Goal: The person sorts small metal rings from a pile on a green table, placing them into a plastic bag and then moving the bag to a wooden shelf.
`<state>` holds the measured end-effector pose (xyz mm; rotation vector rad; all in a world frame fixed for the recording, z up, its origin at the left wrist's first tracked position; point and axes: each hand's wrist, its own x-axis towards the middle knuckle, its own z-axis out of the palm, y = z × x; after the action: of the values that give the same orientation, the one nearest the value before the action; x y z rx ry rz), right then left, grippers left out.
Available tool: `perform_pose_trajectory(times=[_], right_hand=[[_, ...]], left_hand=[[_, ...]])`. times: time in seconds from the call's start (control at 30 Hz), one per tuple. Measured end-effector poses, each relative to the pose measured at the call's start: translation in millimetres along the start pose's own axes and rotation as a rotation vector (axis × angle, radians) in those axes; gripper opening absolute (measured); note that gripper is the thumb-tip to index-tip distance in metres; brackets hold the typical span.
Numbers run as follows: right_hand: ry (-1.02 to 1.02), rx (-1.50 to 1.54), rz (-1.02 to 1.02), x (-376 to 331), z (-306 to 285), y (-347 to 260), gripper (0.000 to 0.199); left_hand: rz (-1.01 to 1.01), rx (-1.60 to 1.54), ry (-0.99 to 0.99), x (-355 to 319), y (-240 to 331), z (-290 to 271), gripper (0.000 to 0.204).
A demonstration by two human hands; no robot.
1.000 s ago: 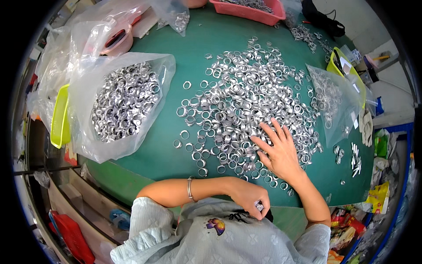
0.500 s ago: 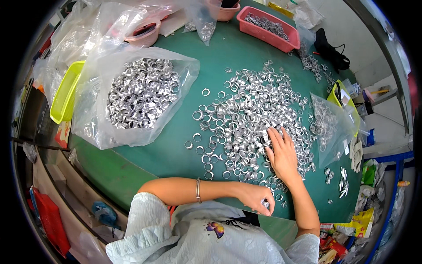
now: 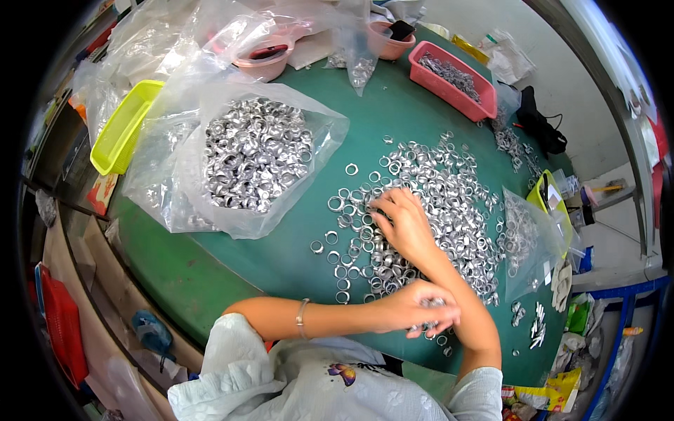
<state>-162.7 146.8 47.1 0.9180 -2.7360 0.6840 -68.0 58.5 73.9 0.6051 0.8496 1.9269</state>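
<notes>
A wide scatter of small silver metal rings (image 3: 435, 189) lies on the green table (image 3: 232, 259). My right hand (image 3: 401, 223) rests flat on the near-left part of the pile, its fingers spread over the rings. My left hand (image 3: 420, 309) is curled near the table's front edge, in front of my right forearm, and it holds a bunch of rings in its fingers. A bracelet sits on my left wrist. A clear plastic bag (image 3: 256, 158) full of the same rings lies open to the left.
A pink tray (image 3: 453, 78) with metal parts stands at the back. A yellow-green tray (image 3: 125, 125) sits at the left edge. Another clear bag of rings (image 3: 523, 242) lies at the right. Pink bowls (image 3: 263, 59) and loose bags are at the back.
My right hand slid left across the pile. My left hand rose from my lap onto the table edge. The view tilted, so the table shifted down and right.
</notes>
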Motion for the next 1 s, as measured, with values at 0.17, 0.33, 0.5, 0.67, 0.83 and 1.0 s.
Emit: perform_pose_trajectory(times=[0.17, 0.33, 0.5, 0.67, 0.83, 1.0], right_hand=[[0.051, -0.048, -0.002, 28.7, 37.4, 5.7, 0.012], [-0.151, 0.666, 0.049, 18.7, -1.1, -27.8, 0.011], [-0.097, 0.402, -0.070, 25.6, -2.8, -31.9, 0.017], [-0.110, 0.061, -0.085, 35.8, 38.9, -21.9, 0.012], [-0.089, 0.046, -0.104, 33.8, 31.7, -22.9, 0.017], [-0.040, 0.009, -0.088, 28.6, 48.5, -26.6, 0.021]], left_hand=[[0.293, -0.559, 0.476, -50.7, 6.5, -30.3, 0.032], [0.352, -0.696, 0.843, -86.2, 3.0, -44.8, 0.041], [0.369, -0.723, 0.677, -93.6, -17.8, -62.9, 0.033], [0.373, -0.779, 0.666, -92.6, -22.4, -56.4, 0.029], [0.442, -0.685, 0.866, -94.7, -16.7, -53.1, 0.033], [0.432, -0.646, 0.855, -90.3, -21.8, -51.8, 0.036]])
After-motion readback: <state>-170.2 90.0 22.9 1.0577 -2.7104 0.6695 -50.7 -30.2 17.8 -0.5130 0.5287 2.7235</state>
